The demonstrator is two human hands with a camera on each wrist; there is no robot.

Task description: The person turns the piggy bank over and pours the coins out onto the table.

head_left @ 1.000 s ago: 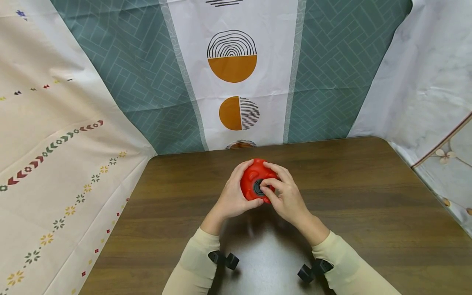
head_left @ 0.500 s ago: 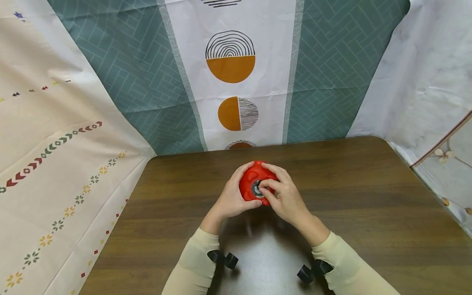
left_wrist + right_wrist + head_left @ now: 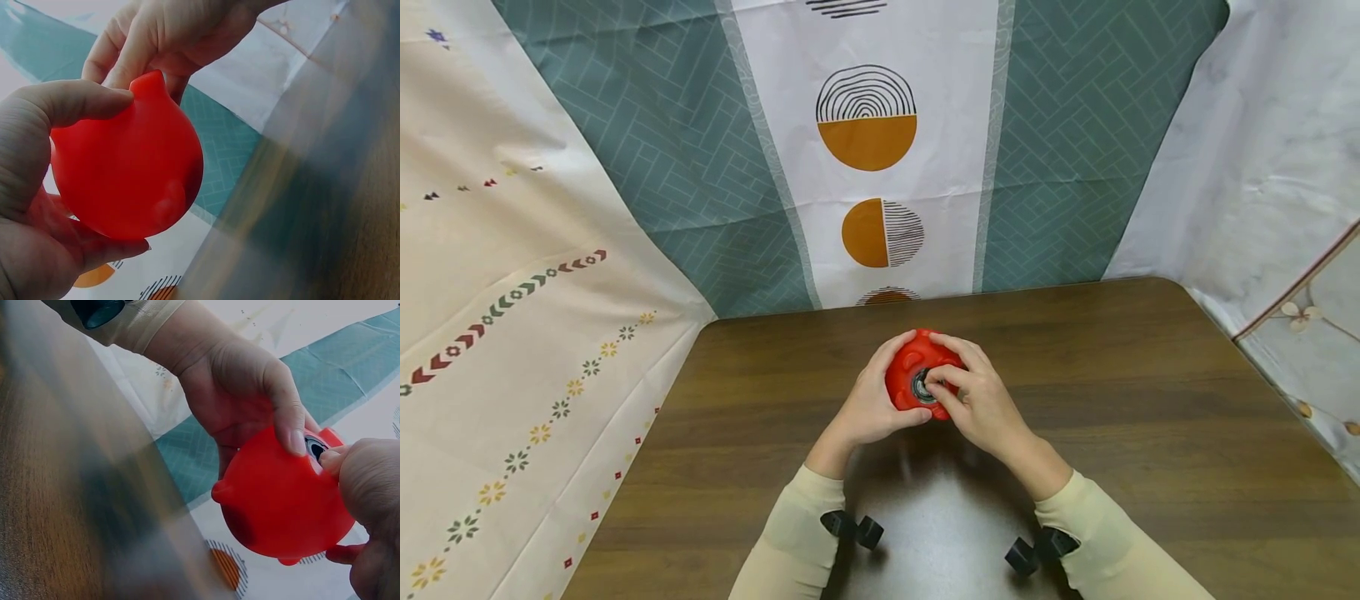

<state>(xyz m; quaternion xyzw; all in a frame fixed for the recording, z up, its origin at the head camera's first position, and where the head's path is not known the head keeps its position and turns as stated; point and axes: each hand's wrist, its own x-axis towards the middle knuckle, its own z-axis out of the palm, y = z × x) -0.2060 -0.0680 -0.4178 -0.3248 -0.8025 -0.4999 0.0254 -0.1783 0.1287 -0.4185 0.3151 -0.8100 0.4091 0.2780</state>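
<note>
1. A red, rounded toy point(image 3: 917, 375) is gripped in the left hand point(image 3: 868, 404), with the thumb laid over its top edge and the fingers curled beneath; in the left wrist view the toy point(image 3: 125, 172) is seen cupped against the palm.
2. A dark round plug point(image 3: 922, 385) set in the toy's face is pinched or pressed by the fingertips of the right hand point(image 3: 981, 404); whether the plug is truly clasped cannot be told, since it is largely covered.
3. The toy is held just above the wooden table point(image 3: 1150, 400), near its middle, and is not rested on it.
4. In the right wrist view a small ear-like nub point(image 3: 222, 490) is shown on the toy's side.
5. Patterned cloths point(image 3: 865, 142) are hung behind the table.
6. A slip is judged possible: the smooth, bulging shell could be squeezed out of the left palm if the plug is pulled hard, and the small plug could be dropped onto the table.
</note>
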